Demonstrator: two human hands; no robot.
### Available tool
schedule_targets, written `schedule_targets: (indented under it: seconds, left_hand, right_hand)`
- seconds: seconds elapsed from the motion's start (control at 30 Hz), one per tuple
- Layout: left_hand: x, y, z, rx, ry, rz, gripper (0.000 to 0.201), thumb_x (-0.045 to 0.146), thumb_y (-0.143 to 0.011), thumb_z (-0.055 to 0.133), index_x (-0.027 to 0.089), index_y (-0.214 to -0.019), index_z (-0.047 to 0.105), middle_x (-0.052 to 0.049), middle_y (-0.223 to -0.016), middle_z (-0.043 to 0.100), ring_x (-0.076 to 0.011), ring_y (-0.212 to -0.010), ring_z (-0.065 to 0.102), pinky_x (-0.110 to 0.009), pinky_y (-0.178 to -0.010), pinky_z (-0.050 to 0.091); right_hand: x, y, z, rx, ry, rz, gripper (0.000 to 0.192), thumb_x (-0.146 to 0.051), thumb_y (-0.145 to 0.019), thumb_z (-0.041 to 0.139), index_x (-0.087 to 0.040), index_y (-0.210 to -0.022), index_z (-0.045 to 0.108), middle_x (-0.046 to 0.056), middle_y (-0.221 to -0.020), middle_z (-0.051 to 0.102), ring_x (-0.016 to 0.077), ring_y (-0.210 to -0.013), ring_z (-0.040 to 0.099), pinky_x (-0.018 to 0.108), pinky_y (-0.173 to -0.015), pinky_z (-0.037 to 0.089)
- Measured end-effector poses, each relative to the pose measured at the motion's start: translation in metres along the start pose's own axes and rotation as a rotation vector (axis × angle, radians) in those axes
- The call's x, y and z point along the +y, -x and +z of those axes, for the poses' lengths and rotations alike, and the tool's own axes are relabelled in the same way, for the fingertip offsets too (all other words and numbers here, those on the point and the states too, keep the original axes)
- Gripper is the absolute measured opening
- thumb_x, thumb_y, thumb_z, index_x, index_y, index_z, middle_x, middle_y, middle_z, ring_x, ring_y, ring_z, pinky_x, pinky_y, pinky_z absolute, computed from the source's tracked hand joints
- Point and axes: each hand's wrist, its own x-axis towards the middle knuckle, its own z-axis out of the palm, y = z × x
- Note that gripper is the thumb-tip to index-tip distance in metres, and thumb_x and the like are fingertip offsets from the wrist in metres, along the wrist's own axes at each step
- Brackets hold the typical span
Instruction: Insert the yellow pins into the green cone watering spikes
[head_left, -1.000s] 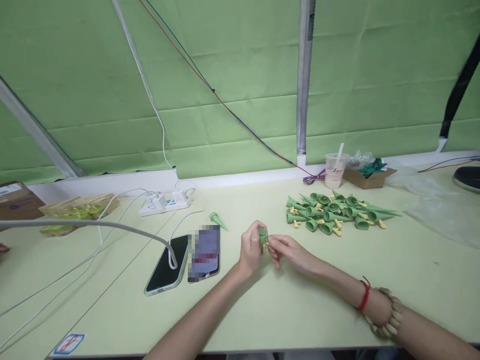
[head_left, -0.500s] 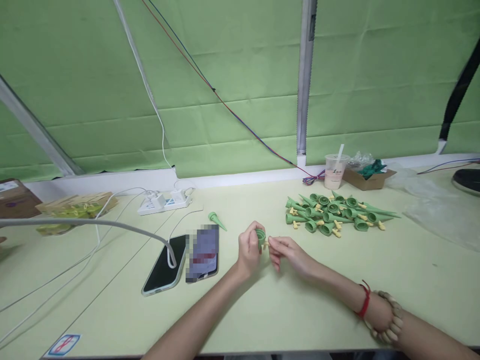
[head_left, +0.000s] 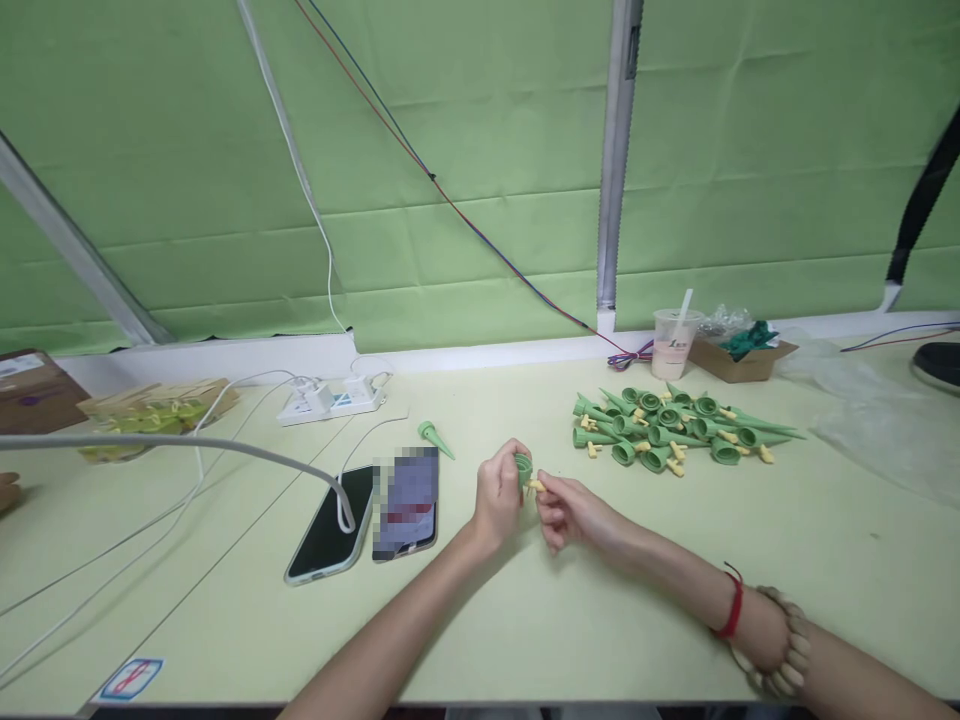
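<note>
My left hand (head_left: 498, 492) is closed around a green plastic watering spike (head_left: 523, 468), its round open end turned up and its lower part hidden by my fingers. Between the thumb and fingertips of my right hand (head_left: 571, 510) is a small yellow valve (head_left: 535, 485), which meets the side of the spike just below the rim. To the right lies a pile of similar green spikes (head_left: 664, 437), many with yellow valves at their sides. One more green spike (head_left: 435, 438) lies alone to the left of my hands, behind the phones.
Two phones, one black-screened (head_left: 334, 530) and one lit (head_left: 411, 520), lie left of my arms. Cables run to a power strip (head_left: 352, 402). A drink cup (head_left: 670, 350), a small cardboard box (head_left: 739, 362) and clear plastic bags (head_left: 885, 450) stand behind and right. Another person's fingers (head_left: 7, 492) show at the left edge.
My right fingers have shifted slightly on the yellow valve, and more of it shows. My left hand still grips the spike. The view has moved a little.
</note>
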Motion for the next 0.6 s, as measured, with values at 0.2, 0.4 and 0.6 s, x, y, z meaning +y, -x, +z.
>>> schedule_targets:
  seconds: [0.2,0.4,0.6]
  left_hand:
    - [0.006,-0.003,0.000,-0.013,-0.035,-0.031,0.038,0.045,-0.084,0.031,0.018,-0.063,0.046,0.004,-0.048,0.037,-0.0094,-0.041,0.033,-0.023,-0.044,0.027]
    - [0.006,-0.001,0.001,-0.019,-0.097,0.001,0.043,0.048,-0.087,0.019,0.018,-0.068,0.044,0.005,-0.048,0.035,-0.0090,-0.039,0.034,-0.023,-0.043,0.029]
    - [-0.003,0.002,-0.004,-0.061,-0.212,0.253,0.040,0.048,-0.084,0.026,0.018,-0.070,0.047,0.005,-0.047,0.033,-0.0085,-0.041,0.029,-0.023,-0.044,0.025]
  right_hand:
    - [-0.001,0.003,0.001,0.073,0.173,-0.116,0.047,-0.062,-0.081,0.038,-0.019,-0.063,0.037,-0.007,-0.050,0.037,0.0076,-0.041,0.042,0.022,-0.046,0.033]
    - [-0.003,0.006,0.004,0.028,0.070,-0.142,0.043,-0.059,-0.079,0.046,-0.019,-0.064,0.037,-0.009,-0.049,0.034,0.0074,-0.039,0.043,0.023,-0.046,0.034]
    - [-0.008,0.006,0.006,-0.058,-0.417,0.145,0.038,-0.043,-0.078,0.054,-0.019,-0.059,0.030,-0.011,-0.046,0.022,0.0038,-0.038,0.029,0.020,-0.048,0.034]
